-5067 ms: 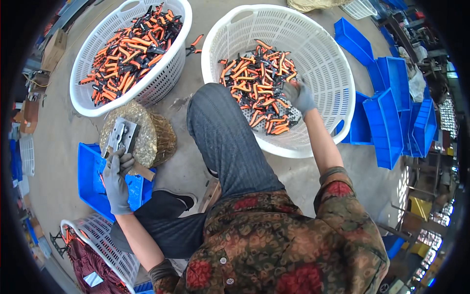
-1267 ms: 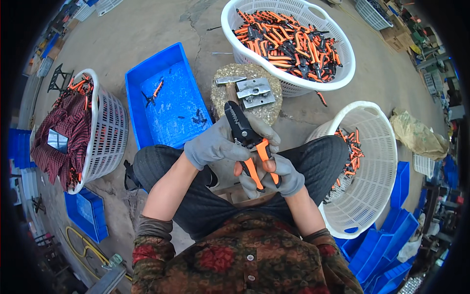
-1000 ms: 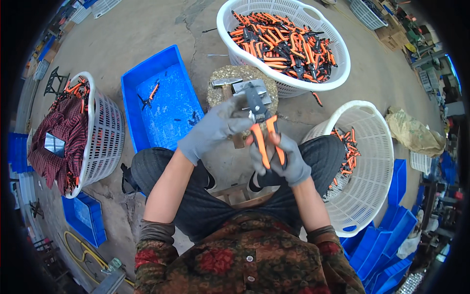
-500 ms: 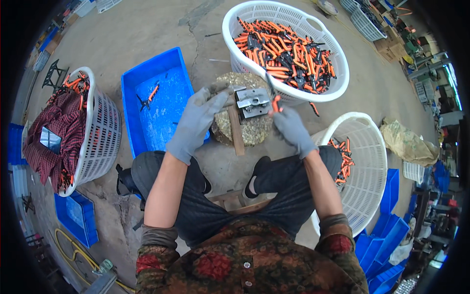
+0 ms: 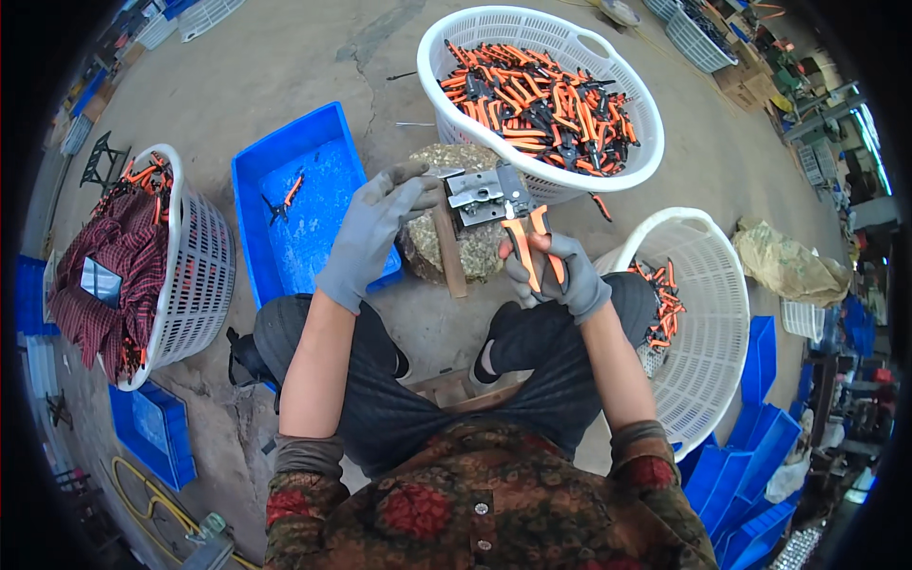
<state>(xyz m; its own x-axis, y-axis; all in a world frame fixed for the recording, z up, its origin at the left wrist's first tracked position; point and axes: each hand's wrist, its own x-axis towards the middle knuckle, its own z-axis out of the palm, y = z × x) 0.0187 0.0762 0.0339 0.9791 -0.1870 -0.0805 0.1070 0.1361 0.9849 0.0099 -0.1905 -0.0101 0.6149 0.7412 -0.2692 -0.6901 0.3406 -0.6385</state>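
Observation:
Both my hands wear grey gloves. My right hand (image 5: 559, 275) is closed around the orange handles of a pair of pliers (image 5: 528, 237), whose black head reaches into a grey metal jig (image 5: 478, 190). The jig sits on top of a rough round block (image 5: 454, 211), with a wooden stick (image 5: 448, 249) lying across the block's front. My left hand (image 5: 372, 228) rests over the left side of the block, fingertips touching the jig's left edge, holding nothing that I can see.
A white basket (image 5: 608, 180) full of orange-handled pliers stands beyond the block. Another white basket (image 5: 722, 323) with a few pliers is at my right knee. A blue tray (image 5: 313, 204) holds one pair. A basket (image 5: 195, 266) with red cloth stands left. Blue crates (image 5: 750, 475) stack at lower right.
I turned from the right basket to the block, brought a pair of pliers up in both hands, then set its head into the jig. My left hand moved off the pliers onto the jig's edge.

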